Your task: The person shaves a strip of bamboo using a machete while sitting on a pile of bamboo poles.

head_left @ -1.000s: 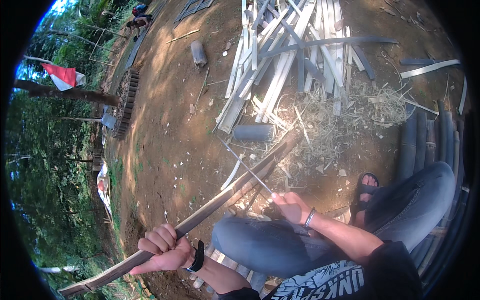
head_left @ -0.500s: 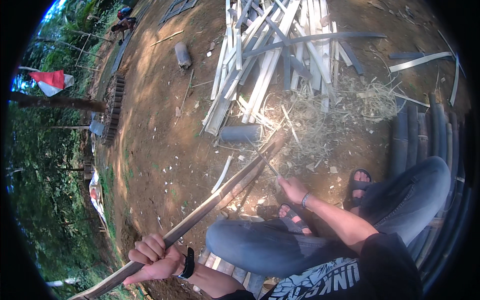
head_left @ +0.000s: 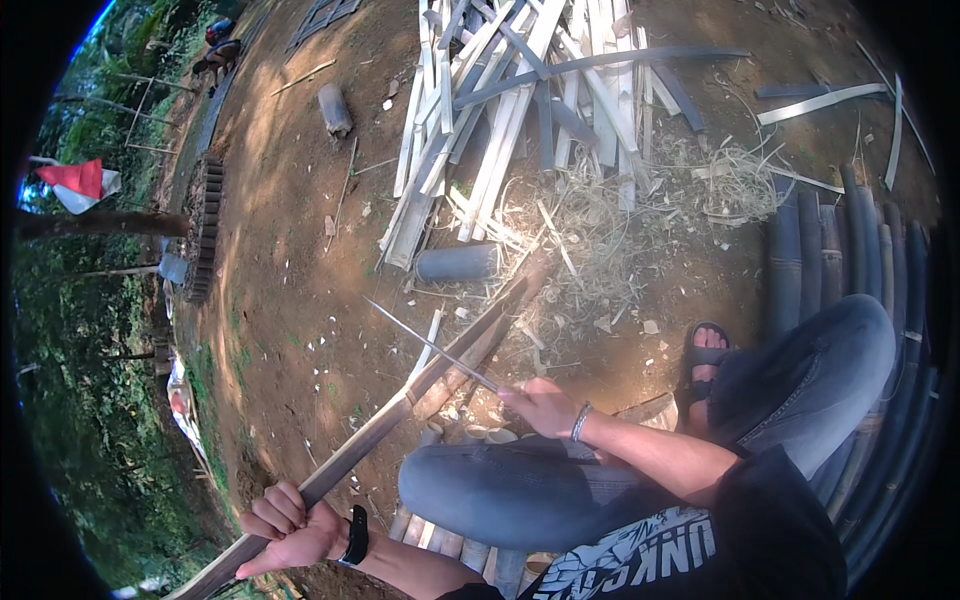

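Outdoor bamboo-working yard: bare dirt ground [head_left: 290, 260], heaped split bamboo slats [head_left: 520, 110], shavings [head_left: 640, 230], surrounding trees [head_left: 90, 400].

- The slat [head_left: 400, 420] runs off the rim at 7 o'clock; its near end is cut off.
- The right hand [head_left: 540, 405] hides the blade's [head_left: 430, 345] handle.
- At 11 o'clock a distant figure [head_left: 222, 45] is too small to make out.
- The pile [head_left: 520, 110] is cut by the 12 o'clock edge.
- The left hand [head_left: 290, 525] covers part of the slat.
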